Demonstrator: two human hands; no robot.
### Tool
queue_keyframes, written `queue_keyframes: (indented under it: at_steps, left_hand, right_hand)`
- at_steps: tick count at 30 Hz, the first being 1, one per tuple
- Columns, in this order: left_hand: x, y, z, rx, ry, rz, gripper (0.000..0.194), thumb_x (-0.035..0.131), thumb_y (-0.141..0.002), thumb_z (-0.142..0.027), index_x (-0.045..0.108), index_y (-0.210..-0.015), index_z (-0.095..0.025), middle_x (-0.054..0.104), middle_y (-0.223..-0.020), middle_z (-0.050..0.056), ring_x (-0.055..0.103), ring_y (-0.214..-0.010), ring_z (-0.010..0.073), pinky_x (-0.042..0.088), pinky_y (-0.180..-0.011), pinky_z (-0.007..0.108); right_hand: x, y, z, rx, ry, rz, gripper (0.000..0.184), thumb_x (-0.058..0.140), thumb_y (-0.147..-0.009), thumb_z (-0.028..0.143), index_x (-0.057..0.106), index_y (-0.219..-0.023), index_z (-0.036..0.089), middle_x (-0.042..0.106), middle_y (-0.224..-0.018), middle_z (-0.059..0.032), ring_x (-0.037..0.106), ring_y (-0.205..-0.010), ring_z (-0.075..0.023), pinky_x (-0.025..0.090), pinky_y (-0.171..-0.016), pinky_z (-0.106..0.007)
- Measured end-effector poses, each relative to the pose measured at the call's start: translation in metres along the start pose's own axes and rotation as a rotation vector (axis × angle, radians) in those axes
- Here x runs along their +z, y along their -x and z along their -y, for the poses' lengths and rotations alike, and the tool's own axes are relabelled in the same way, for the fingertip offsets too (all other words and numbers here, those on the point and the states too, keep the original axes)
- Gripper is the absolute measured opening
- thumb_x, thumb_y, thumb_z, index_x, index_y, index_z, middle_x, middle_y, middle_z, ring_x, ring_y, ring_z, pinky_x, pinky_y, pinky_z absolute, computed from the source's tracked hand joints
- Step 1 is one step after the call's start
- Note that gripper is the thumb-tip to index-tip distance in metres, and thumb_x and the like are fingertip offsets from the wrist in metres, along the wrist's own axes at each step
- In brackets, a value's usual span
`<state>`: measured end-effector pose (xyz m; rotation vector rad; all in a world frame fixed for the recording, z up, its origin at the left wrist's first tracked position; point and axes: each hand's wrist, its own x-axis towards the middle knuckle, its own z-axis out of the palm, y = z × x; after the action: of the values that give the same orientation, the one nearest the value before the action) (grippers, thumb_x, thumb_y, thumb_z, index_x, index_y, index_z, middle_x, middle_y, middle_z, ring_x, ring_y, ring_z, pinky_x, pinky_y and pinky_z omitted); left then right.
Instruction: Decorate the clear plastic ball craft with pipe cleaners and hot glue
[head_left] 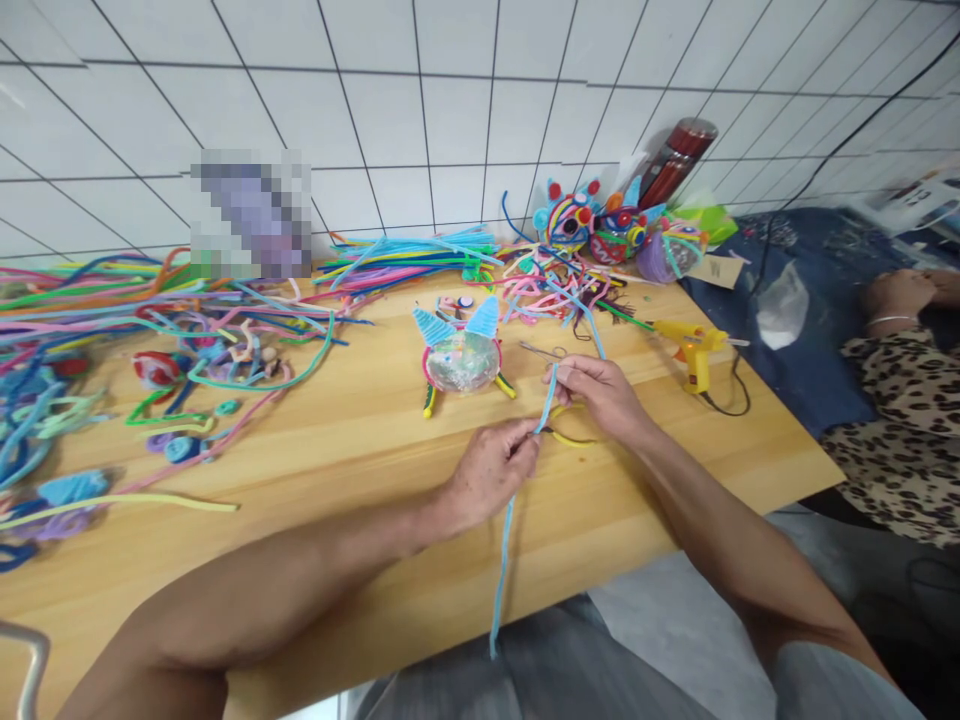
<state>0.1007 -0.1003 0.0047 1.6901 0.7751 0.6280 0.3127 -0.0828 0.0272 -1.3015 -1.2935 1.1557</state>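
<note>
A light blue pipe cleaner [504, 560] runs between both hands, its long tail hanging past the table's front edge. My left hand [491, 468] pinches it partway along. Higher and to the right, my right hand [596, 392] grips it close to its upper end. Yellow-handled pliers [574, 440] lie on the table under the hands, partly hidden. Just beyond my left hand stands a clear rounded figure [463, 362] with two blue pipe-cleaner ears and yellow-and-dark legs. Small scissors [544, 350] rest beside my right fingertips, partly covered.
Bundles of coloured pipe cleaners [420, 255] line the wall, with loose pieces [225, 350] at left. A yellow glue gun [697, 355] with a cord lies at right. Finished figures [566, 222] and a red flask [679, 160] stand behind. Another person's arm [892, 300] is at far right.
</note>
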Motion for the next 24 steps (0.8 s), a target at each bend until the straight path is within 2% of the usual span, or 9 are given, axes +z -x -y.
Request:
queue_keyframes:
  at_steps: [9, 14, 17, 21, 24]
  left_hand:
    - [-0.001, 0.0004, -0.0014, -0.004, -0.024, 0.014, 0.022, 0.048, -0.096, -0.022, 0.066, -0.086, -0.017, 0.057, -0.065, -0.004, 0.052, -0.062, 0.0116, 0.039, -0.065, 0.023]
    - [-0.0009, 0.0013, 0.0002, 0.033, -0.026, 0.025, 0.024, 0.047, -0.097, -0.024, 0.07, -0.094, -0.016, 0.057, -0.065, -0.004, 0.05, -0.061, 0.0112, 0.038, -0.065, 0.023]
    - [-0.0007, 0.0012, 0.0016, 0.057, -0.026, 0.041, 0.028, 0.045, -0.098, -0.025, 0.071, -0.097, -0.015, 0.056, -0.065, -0.004, 0.048, -0.059, 0.011, 0.038, -0.063, 0.023]
    - [0.0, 0.0007, 0.0019, 0.077, -0.023, 0.044, 0.028, 0.043, -0.097, -0.024, 0.07, -0.092, -0.015, 0.057, -0.065, -0.003, 0.049, -0.06, 0.0112, 0.038, -0.064, 0.023]
    - [0.0005, 0.0012, 0.0012, 0.022, 0.024, 0.029, 0.025, 0.045, -0.096, -0.023, 0.069, -0.09, -0.016, 0.058, -0.064, -0.005, 0.049, -0.059, 0.0107, 0.038, -0.062, 0.022]
  right_hand:
    - [0.0002, 0.0005, -0.0008, 0.002, -0.008, -0.021, 0.027, 0.079, -0.083, 0.047, 0.08, -0.08, 0.021, 0.066, -0.065, 0.0009, 0.056, -0.06, -0.0131, 0.044, -0.061, -0.027]
    - [-0.0002, 0.0001, -0.0026, -0.012, 0.014, -0.052, 0.021, 0.076, -0.082, 0.042, 0.083, -0.082, 0.021, 0.067, -0.063, 0.0007, 0.057, -0.06, -0.0139, 0.044, -0.061, -0.028]
    - [0.0026, 0.003, -0.0018, -0.042, 0.073, -0.108, 0.02, 0.074, -0.082, 0.039, 0.085, -0.082, 0.022, 0.071, -0.068, -0.0006, 0.058, -0.062, -0.0145, 0.045, -0.062, -0.029]
    - [0.0087, 0.0078, 0.0009, -0.136, 0.207, -0.234, 0.018, 0.071, -0.083, 0.035, 0.084, -0.079, 0.023, 0.077, -0.079, -0.0028, 0.064, -0.073, -0.0169, 0.048, -0.07, -0.031]
    - [0.0084, 0.0076, 0.0018, -0.132, 0.215, -0.233, 0.021, 0.072, -0.085, 0.039, 0.083, -0.079, 0.022, 0.074, -0.075, -0.0022, 0.061, -0.069, -0.016, 0.047, -0.067, -0.03]
